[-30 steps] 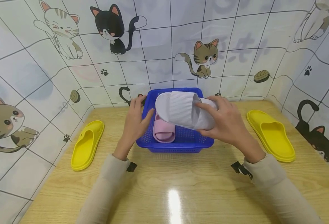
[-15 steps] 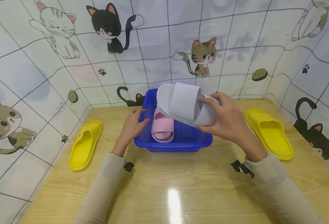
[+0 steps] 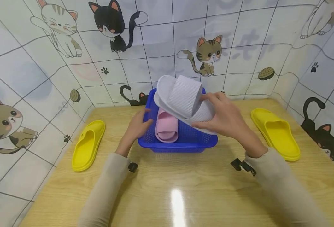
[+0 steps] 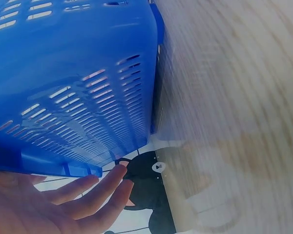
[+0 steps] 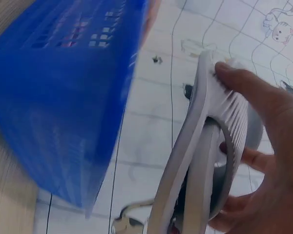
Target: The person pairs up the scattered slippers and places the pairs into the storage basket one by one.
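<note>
My right hand (image 3: 226, 116) grips a pair of white ribbed slippers (image 3: 185, 96) at the heel end, fingers reaching toward the strap opening. The pair is tilted over the blue basket (image 3: 178, 146), toes up to the left. In the right wrist view two soles of the slippers (image 5: 193, 131) lie against each other, thumb and fingers around them. A pink slipper (image 3: 167, 127) lies in the basket's left part. At the left rim rests my left hand (image 3: 138, 124), its fingers extended; the left wrist view has those fingers (image 4: 100, 197) along the basket's edge.
One yellow slipper (image 3: 88, 146) lies on the wooden table (image 3: 155, 189) left of the basket, another yellow slipper (image 3: 276, 134) to the right. A cat-patterned wall covering (image 3: 161, 44) stands close behind the basket and along both sides.
My right hand has raised and tilted the white slippers, toes moving up and the two soles now fanned apart. My left hand has come down to the basket's left rim.
</note>
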Tool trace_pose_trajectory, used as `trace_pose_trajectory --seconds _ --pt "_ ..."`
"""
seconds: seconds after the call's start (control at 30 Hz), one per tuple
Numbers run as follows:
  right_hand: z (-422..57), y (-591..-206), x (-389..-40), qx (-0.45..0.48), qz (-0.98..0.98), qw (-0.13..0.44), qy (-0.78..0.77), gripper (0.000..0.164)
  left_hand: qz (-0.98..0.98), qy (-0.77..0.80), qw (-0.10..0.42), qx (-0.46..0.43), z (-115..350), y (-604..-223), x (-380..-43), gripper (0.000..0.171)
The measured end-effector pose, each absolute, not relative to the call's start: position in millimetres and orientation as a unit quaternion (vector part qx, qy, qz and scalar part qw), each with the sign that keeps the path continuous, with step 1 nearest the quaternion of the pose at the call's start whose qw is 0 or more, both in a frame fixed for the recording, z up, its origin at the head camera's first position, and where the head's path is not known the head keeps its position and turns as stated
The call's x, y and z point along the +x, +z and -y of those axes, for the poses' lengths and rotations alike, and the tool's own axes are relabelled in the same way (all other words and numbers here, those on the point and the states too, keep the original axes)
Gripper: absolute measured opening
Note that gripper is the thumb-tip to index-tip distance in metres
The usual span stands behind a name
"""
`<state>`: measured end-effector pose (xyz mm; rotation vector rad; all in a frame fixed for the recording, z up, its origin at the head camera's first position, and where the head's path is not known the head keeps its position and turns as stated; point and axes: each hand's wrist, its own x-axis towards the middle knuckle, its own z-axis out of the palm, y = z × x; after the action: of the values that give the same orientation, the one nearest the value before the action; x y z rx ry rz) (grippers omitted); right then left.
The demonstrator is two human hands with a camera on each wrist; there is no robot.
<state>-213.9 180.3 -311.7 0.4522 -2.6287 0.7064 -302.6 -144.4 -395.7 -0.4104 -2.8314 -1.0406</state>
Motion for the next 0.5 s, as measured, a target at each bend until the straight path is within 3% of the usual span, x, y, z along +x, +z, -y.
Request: trace_pose_trajectory --seconds 0.2,0.5 --pt "-158 -293 -249 0.144 0.95 0.057 0.271 0.078 0.928 -0.346 0.04 -0.131 143 -395 -302 0.053" --pt "-130 -293 -298 0.097 0.96 -0.076 0.253 0.088 0.93 -0.344 0.032 -0.126 144 -395 -301 0.057"
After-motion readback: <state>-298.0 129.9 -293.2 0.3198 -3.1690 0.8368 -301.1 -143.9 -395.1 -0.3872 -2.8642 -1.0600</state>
